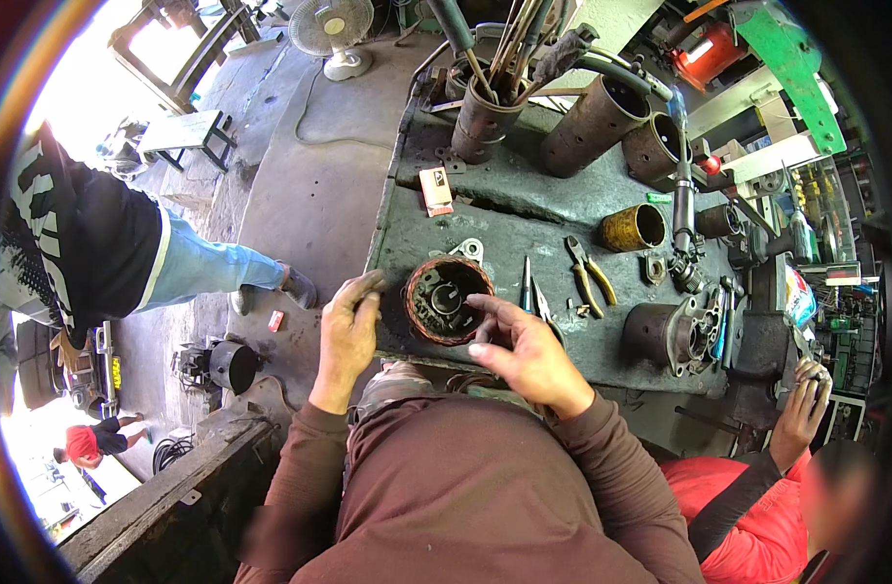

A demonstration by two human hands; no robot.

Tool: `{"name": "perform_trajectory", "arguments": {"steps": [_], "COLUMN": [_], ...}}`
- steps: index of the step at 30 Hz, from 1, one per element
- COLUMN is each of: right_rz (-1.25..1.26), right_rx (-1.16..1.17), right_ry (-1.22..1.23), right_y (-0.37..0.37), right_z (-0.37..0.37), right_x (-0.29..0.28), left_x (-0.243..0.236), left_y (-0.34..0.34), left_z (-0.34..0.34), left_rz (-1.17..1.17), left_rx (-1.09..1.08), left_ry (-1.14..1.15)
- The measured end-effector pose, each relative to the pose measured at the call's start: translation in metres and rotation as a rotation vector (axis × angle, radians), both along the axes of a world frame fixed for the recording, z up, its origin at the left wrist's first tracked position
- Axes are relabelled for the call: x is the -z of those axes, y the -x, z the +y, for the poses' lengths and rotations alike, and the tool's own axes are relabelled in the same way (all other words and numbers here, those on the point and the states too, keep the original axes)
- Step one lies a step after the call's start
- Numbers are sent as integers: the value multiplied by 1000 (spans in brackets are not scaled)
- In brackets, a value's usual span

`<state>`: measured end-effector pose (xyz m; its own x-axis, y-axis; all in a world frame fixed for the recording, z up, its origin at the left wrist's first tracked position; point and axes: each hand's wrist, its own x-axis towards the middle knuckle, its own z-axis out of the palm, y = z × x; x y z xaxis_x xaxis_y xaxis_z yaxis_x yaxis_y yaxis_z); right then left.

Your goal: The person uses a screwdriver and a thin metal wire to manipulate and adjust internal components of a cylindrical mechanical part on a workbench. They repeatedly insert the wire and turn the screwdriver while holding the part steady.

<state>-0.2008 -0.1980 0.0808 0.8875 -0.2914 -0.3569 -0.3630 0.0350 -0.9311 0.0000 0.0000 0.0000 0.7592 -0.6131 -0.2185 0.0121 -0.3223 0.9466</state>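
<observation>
A round part with copper-coloured windings round its rim and dark fittings inside (417,311) sits near the workbench's front edge. My left hand (353,326) is just left of it, fingers curved and apart, holding nothing. My right hand (519,350) is at its right rim, index finger over the opening, thumb apart. A small metal bracket (471,249) lies behind the part. To the right are pointed tools (527,284), yellow-handled pliers (590,277) and a cast metal housing (655,341).
The dark bench (407,219) holds cylinders (587,131), a yellow-stained sleeve (626,229) and a small box (436,192). A person in jeans (207,258) stands left; another in red (728,496) works at right, hand near a vise. A red-shirted person (86,445) is farther off. A fan (331,29) stands behind.
</observation>
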Motion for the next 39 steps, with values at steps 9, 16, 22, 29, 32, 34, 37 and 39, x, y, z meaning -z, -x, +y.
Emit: {"name": "perform_trajectory", "arguments": {"steps": [9, 16, 22, 29, 32, 34, 37, 39], "right_rz": [-14, 125, 209, 169, 225, 294, 391, 341], "right_rx": [192, -116, -334, -280, -336, -396, -467, -502], "right_ry": [-1021, -428, 302, 376, 368, 461, 694, 866], "right_y": [15, -3, -27, -38, -41, -46, -51, -53], "right_z": [-7, 0, 16, 24, 21, 19, 18, 20], "right_x": [12, 7, 17, 30, 17, 4, -20, -30], "left_x": [-8, -2, 5, 5, 3, 3, 3, 4], "left_y": [-15, -13, -12, -10, -12, -12, -13, -13], "left_z": [-28, -22, -20, -21, -20, -20, -20, -20], "left_rz": [179, 223, 359, 312, 305, 299, 269, 223], "left_rx": [158, 228, 200, 180, 198, 207, 213, 222], "left_ry": [97, 145, 204, 185, 150, 130, 103, 82]}}
